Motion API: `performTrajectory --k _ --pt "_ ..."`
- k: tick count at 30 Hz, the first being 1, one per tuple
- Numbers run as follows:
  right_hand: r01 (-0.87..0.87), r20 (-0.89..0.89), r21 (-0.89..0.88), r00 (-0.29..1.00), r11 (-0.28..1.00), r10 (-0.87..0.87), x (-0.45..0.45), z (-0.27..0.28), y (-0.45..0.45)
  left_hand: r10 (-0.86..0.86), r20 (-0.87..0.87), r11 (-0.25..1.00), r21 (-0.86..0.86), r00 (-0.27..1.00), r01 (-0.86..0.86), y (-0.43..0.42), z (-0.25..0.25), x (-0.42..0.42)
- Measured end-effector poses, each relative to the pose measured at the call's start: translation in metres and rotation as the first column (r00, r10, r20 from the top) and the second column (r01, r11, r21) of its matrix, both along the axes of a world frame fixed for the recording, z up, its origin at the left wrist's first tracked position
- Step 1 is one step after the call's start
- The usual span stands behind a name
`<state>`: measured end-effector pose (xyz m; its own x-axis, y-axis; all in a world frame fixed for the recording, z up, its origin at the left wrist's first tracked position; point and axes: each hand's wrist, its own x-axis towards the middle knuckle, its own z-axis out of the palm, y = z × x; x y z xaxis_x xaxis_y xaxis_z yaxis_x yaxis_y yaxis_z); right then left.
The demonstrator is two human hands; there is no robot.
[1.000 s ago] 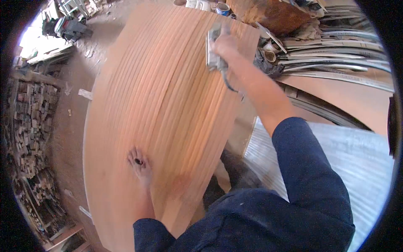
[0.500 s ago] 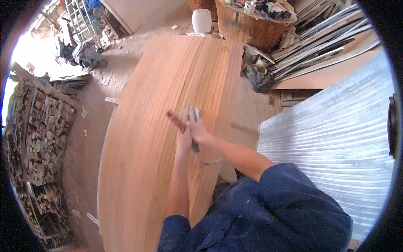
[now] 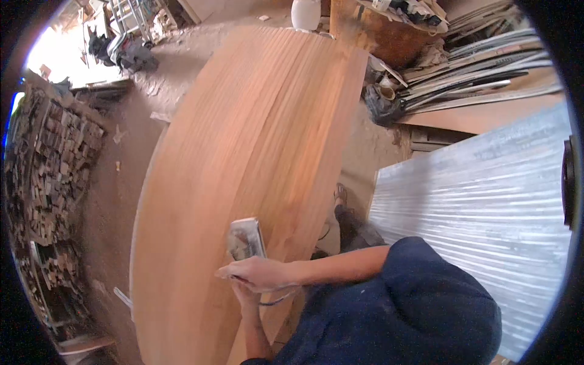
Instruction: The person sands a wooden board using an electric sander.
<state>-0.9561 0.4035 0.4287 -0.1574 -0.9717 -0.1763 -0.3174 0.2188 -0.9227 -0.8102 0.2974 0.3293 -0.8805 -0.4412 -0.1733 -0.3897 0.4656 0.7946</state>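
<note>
A long wooden slab (image 3: 207,182) with striped grain fills the middle of the view. On its near part sits a dusty silver power sander (image 3: 246,237), its flat metal end pointing away from me. My right hand (image 3: 261,274) is closed on the sander's rear part. Below it, partly covered by the right hand, my left hand (image 3: 245,296) is also closed at the rear of the tool; its fingers are mostly hidden. A cord (image 3: 277,302) loops out beside the hands toward my body.
Stacked wood offcuts (image 3: 64,164) line the left. A corrugated metal sheet (image 3: 468,213) slopes at the right. Long strips (image 3: 468,73) and a black bag (image 3: 382,106) lie behind it. A white plastic drum (image 3: 306,15) stands past the slab's far end. A foot (image 3: 340,194) shows beside the slab.
Both hands and the sander have come back along the slab toward my body and slightly left. A reddish-brown rod-like part seen by the left hand earlier is now out of sight. The view has shifted somewhat.
</note>
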Motion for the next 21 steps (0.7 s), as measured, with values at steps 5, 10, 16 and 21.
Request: performTrajectory --k 5,10,16,21 --pt "0.501 0.124 -0.246 0.865 0.830 -0.485 -0.081 -0.062 0.116 -0.002 0.125 0.815 -0.575 0.992 0.074 0.000 0.029 -0.038" --pt "0.832 -0.077 0.043 0.554 0.552 -0.829 -0.195 -0.131 0.242 -0.107 0.203 0.848 -0.492 0.973 0.196 0.038 0.031 -0.145" --pt "0.869 -0.508 -0.208 0.297 0.450 -0.808 -0.404 -0.198 0.314 -0.221 0.099 0.841 -0.484 0.970 0.241 0.107 0.025 -0.334" --pt "0.747 -0.757 -0.399 0.058 0.532 -0.650 -0.636 -0.202 0.349 -0.258 0.111 0.821 -0.498 0.960 0.279 0.168 0.029 -0.502"
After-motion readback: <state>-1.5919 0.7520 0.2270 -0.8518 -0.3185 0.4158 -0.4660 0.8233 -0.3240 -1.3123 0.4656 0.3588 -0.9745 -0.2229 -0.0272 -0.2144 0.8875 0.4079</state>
